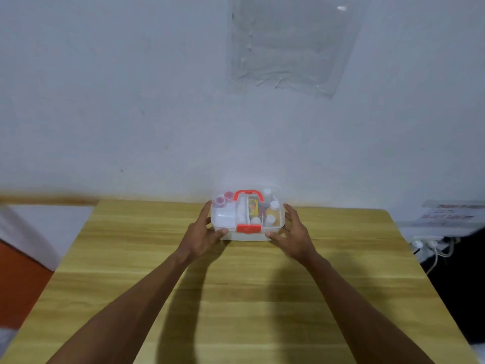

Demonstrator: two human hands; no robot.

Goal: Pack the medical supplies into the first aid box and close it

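Supplies are seen packed inside the first aid box (247,216), a small translucent case placed at the centre of the frame, near the far edge of the wooden table (262,298). Its clear lid is down, and a red handle (248,195) lies flat on top, while a red latch (249,228) is seen on the front wall. Through the lid, two pink-capped jars (222,200) are made out in the upper left of the box, white-capped bottles (273,206) on its right side, and a yellow packet (253,207) in the middle. The box is flanked by both hands: the left hand (202,235) is spread against its left end, fingers extended and thumb laid at the lower front corner; the right hand (295,233) is placed likewise at the right end. Neither hand is closed; both are open, cupping the case. A white wall (131,101) is seen behind, with a clear plastic sheet (291,43) stuck in the upper right of the frame.
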